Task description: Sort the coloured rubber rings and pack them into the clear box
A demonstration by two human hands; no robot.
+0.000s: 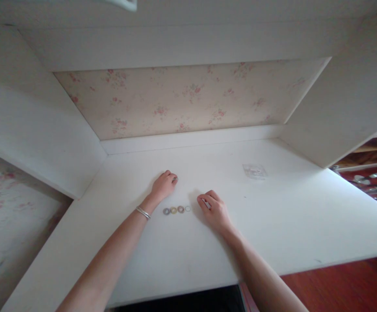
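Observation:
Several small rings lie in a row on the white desk: a grey ring (166, 211) at the left, then a yellow ring (173, 210), a copper-brown ring (181, 209) and a thin pale ring (187, 208). My left hand (164, 185) rests just beyond the row with its fingers curled closed; a small greyish thing shows at its fingertips, too small to name. To the right of the row, my right hand (215, 210) is closed in a pinch above the desk. Whatever its fingertips may hold is hidden.
A clear plastic bag (255, 171) lies farther back at the right of the white desk (273, 216). White side panels and a flowered wall panel (191, 99) enclose the back. A silvery bracelet (143, 212) circles my left wrist. Red flooring (341, 284) shows below.

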